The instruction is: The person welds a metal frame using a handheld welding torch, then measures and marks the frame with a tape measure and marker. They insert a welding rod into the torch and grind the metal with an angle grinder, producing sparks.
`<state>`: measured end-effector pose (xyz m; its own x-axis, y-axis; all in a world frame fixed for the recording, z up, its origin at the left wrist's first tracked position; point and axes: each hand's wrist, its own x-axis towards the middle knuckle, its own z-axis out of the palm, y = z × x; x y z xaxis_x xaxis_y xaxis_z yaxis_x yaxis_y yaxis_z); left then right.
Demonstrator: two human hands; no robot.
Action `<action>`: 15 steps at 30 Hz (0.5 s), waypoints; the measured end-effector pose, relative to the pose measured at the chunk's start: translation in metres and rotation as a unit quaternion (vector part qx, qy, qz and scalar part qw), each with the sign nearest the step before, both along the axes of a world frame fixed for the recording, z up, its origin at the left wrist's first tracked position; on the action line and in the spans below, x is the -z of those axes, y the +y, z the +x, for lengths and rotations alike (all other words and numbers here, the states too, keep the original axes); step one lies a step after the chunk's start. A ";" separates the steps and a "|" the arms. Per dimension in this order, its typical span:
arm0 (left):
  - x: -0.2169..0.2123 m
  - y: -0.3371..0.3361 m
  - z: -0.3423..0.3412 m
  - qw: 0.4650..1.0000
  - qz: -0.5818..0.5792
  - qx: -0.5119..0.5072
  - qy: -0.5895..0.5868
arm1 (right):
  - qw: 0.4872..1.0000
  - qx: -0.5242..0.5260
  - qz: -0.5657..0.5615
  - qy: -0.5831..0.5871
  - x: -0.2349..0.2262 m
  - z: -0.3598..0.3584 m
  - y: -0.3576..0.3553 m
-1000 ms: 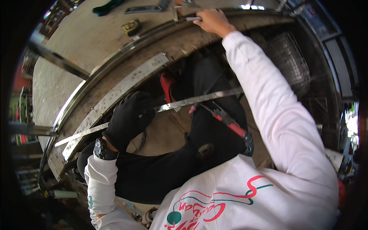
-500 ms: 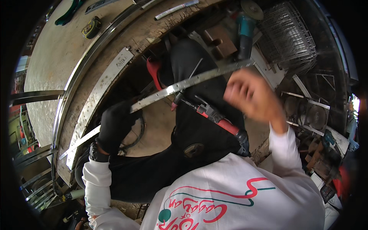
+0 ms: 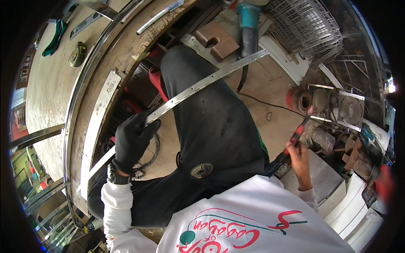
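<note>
My left hand (image 3: 134,141), in a black glove, is closed around a long, narrow metal strip (image 3: 202,86) with a row of small holes. The strip slants up to the right across my dark-trousered leg, its far end near the angle grinder (image 3: 249,25). Bare and off to the right, my right hand (image 3: 298,162) grips a red-and-black welding torch (image 3: 298,131) whose pink nozzle points up and away. The torch's rear end passes down beside my thigh. A round metal disc (image 3: 201,170) lies on my lap.
The wooden table (image 3: 50,109) at left carries a tape measure (image 3: 77,55), a marker (image 3: 159,17) and a curved metal bar (image 3: 78,95). A pierced rusty block (image 3: 217,41) and stacked wire mesh (image 3: 306,29) stand ahead. A cable (image 3: 270,102) crosses the floor. Scrap fills the right.
My right hand has come down to the right and taken the torch off my lap, turning its nozzle away. The left hand still holds the strip. My view has shifted.
</note>
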<state>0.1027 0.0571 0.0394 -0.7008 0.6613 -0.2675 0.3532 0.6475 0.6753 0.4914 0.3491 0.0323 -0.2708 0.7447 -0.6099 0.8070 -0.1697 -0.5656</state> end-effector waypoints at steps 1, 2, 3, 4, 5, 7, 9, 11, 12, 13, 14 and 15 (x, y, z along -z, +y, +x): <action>0.010 0.007 0.004 0.999 0.046 0.003 0.016 | 0.996 0.020 -0.069 -0.052 0.012 0.014 -0.001; 0.010 0.015 0.008 0.999 0.048 -0.011 -0.006 | 0.987 0.004 -0.115 -0.109 0.035 0.038 -0.001; 0.010 0.021 0.012 0.998 0.047 -0.026 -0.025 | 0.977 -0.046 -0.136 -0.157 0.047 0.045 -0.006; 0.009 0.028 0.014 0.997 0.047 -0.040 -0.043 | 0.962 -0.093 -0.155 -0.202 0.053 0.046 -0.007; 0.004 0.040 0.014 0.999 0.034 -0.029 -0.014 | 0.947 -0.151 -0.169 -0.230 0.048 0.034 -0.003; 0.011 0.052 0.009 0.999 0.034 -0.032 -0.013 | 0.904 -0.263 -0.189 -0.281 0.032 -0.010 0.016; 0.014 0.063 0.001 0.999 0.020 -0.033 -0.022 | 0.906 -0.321 -0.055 -0.269 0.046 -0.036 0.047; 0.014 0.069 -0.008 0.998 -0.009 -0.045 -0.044 | 0.918 -0.329 0.140 -0.175 0.053 -0.080 0.080; 0.013 0.073 -0.010 0.998 0.000 -0.049 -0.035 | 0.935 -0.282 0.198 -0.083 0.058 -0.101 0.095; 0.011 0.073 -0.011 0.998 0.007 -0.056 -0.027 | 0.938 -0.236 0.253 0.010 0.062 -0.127 0.109; 0.008 0.069 -0.014 0.998 0.011 -0.064 -0.016 | 0.950 -0.207 0.226 0.062 0.060 -0.157 0.121; 0.020 0.060 -0.020 0.999 0.034 -0.033 0.010 | 0.956 -0.159 0.209 0.133 0.068 -0.182 0.134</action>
